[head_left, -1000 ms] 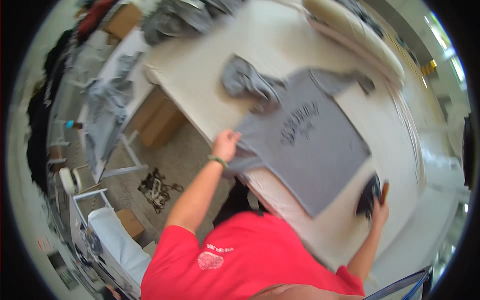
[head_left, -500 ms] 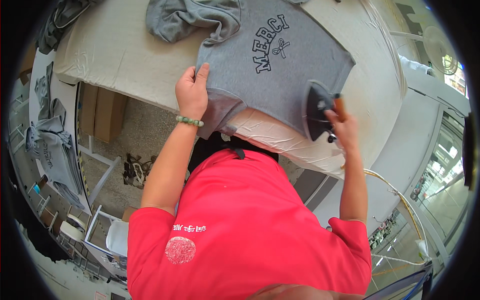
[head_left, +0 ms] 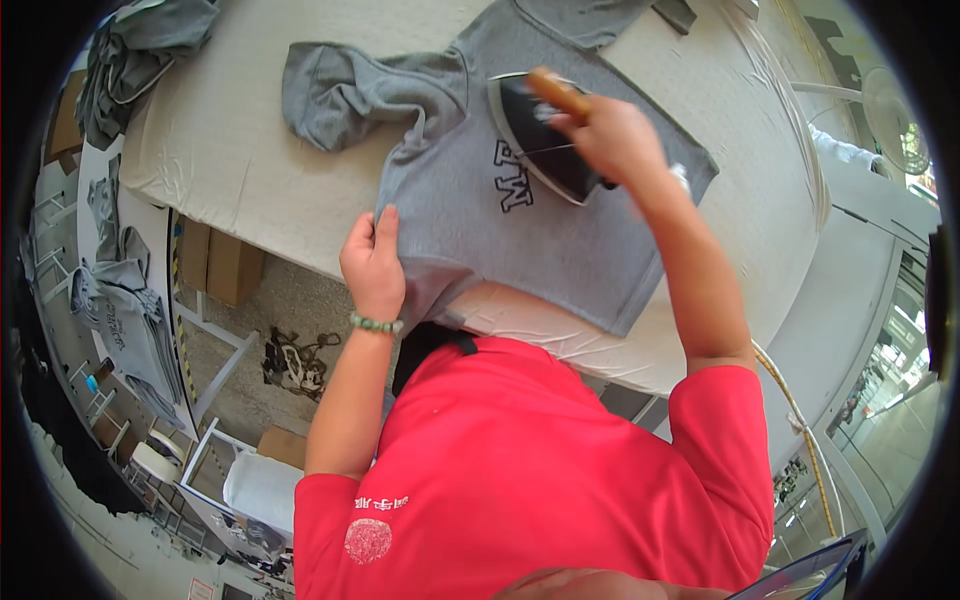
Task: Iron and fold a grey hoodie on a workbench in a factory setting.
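Observation:
A grey sweatshirt (head_left: 440, 215) with dark outlined lettering on its chest lies spread on the ironing table (head_left: 240, 190), its sleeve bunched toward the far left. My right hand (head_left: 612, 140) is wrapped round the orange-brown handle of an iron (head_left: 540, 140). The iron's dark body rests over the chest and covers most of the lettering. At the near left edge of the garment, my left hand (head_left: 373, 268) pinches the cloth, thumb on top; a beaded bracelet circles that wrist. Part of the sweatshirt hangs over the table's near edge below this hand.
Dark grey garments (head_left: 145, 60) are heaped at the far left corner. Left of the table, a white side table (head_left: 100, 190) holds stacked grey sweatshirts (head_left: 125, 320). Cardboard boxes (head_left: 235, 265) stand underneath the ironing table. A yellowish hose (head_left: 800, 425) runs down at the right.
The iron in my right hand has moved from the near right hem up and left onto the chest lettering. My left hand keeps its hold on the sweatshirt edge. The view has shifted slightly.

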### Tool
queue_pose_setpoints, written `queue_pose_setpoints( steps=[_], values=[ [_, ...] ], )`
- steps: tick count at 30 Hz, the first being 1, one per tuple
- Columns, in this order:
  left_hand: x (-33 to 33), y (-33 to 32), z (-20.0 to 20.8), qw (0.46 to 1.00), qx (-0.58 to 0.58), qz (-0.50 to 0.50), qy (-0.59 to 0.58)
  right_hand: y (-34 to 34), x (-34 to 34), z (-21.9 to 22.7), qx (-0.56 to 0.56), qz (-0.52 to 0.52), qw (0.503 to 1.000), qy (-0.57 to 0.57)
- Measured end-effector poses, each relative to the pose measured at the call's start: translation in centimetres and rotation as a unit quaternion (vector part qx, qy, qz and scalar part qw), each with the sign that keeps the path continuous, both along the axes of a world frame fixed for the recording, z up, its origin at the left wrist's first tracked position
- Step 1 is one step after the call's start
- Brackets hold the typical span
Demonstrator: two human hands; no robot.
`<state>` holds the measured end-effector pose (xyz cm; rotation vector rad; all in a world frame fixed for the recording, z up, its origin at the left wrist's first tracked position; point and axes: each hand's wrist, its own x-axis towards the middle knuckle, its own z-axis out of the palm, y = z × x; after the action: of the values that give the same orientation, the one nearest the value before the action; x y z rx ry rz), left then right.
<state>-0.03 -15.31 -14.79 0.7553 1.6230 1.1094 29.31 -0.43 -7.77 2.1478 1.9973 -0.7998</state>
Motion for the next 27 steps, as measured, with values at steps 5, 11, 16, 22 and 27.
queue_pose_setpoints(
  steps=[5,11,16,22,27],
  values=[
    [0.2,-0.3,-1.0,1.000,-0.007,0.019,-0.016,-3.5,14.4,-1.0,0.054,-0.123,0.988,-0.074],
    [-0.5,-0.8,-2.1,0.994,-0.105,0.025,-0.015,-18.9,28.2,-1.1,-0.008,-0.304,0.950,-0.072],
    [-0.5,-1.6,-0.1,0.982,-0.150,-0.044,0.104,-21.4,29.8,0.4,-0.064,-0.333,0.916,-0.213],
    [1.0,-2.5,1.0,0.984,-0.093,-0.015,0.150,-3.6,11.5,-1.6,0.257,0.035,0.958,0.120],
    [1.7,-3.2,-0.8,0.972,-0.083,-0.016,0.220,6.0,-12.2,-3.6,0.206,0.147,0.955,0.156]
  ],
)
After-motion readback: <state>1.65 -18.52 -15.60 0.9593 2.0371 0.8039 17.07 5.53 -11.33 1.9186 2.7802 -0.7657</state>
